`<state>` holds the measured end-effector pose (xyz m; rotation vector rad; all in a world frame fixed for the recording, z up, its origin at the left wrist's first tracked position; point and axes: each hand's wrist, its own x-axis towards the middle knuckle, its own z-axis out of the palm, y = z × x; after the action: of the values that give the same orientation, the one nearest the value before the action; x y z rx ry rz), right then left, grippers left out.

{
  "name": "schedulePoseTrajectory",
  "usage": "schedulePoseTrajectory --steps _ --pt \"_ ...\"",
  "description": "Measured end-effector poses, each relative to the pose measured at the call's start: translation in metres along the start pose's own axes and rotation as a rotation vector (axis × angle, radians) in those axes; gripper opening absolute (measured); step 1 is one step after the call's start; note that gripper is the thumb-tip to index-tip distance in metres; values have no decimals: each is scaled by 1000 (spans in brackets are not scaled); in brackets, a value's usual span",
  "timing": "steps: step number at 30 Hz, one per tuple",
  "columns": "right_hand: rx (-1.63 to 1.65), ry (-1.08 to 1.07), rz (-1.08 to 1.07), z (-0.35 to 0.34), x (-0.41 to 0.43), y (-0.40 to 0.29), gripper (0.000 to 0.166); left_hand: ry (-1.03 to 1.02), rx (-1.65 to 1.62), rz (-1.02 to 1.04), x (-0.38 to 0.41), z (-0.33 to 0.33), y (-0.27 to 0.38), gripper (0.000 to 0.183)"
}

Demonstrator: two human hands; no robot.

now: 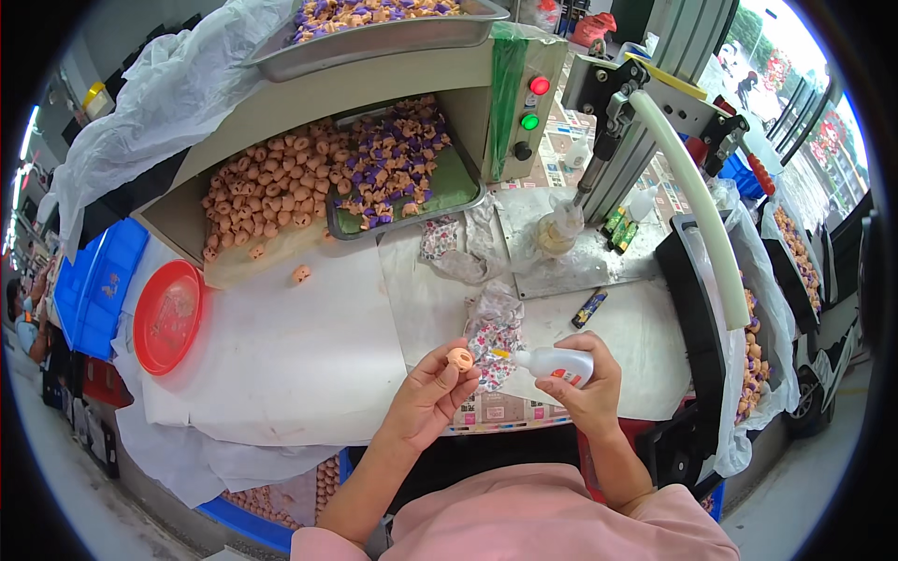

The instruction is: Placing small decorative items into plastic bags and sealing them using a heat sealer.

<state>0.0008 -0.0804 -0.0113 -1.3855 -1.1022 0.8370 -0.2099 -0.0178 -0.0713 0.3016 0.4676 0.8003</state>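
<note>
Between its thumb and fingers, my left hand (436,393) holds a small peach-coloured hollow plastic doll head (460,360) with openings in it. My right hand (589,382) grips a white squeeze bottle (558,365) lying sideways, its yellow nozzle tip pointing at the head, with a small gap between them. Beneath the hands lies a crumpled floral cloth (494,343). A heap of similar peach heads (273,182) rests under the beige machine housing, beside a metal tray (456,182) of small peach and purple parts. One loose head (301,273) is on the white-covered table.
A lever press (603,140) stands on a metal plate (596,277) with a clear bottle (558,231) and several small green tubes. A dark tube (589,308) lies nearer. At left is a red basin (168,315); at right, a black crate (691,315) lined with plastic.
</note>
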Motion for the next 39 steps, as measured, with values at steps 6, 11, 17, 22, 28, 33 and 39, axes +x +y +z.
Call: schedulePoseTrajectory --steps 6,11,17,22,28,33,39 --pt "-240 -22 -369 2 2 14 38 -14 46 -1 6 -13 -11 37" --pt "-298 -28 -368 12 1 15 39 -3 81 -1 6 -11 -9 36" --pt "-326 -51 -380 19 1 15 39 15 88 -3 4 -15 -7 36" --pt "-352 -18 -400 20 2 15 37 13 87 -11 2 -18 -5 35" --pt "-395 0 -406 16 -2 8 35 -8 85 16 3 -18 -6 33" --pt "-406 8 -419 12 -4 7 35 -32 67 37 3 -18 -9 34" --pt "-378 7 -418 10 -4 10 35 -27 48 55 7 -21 -14 38"
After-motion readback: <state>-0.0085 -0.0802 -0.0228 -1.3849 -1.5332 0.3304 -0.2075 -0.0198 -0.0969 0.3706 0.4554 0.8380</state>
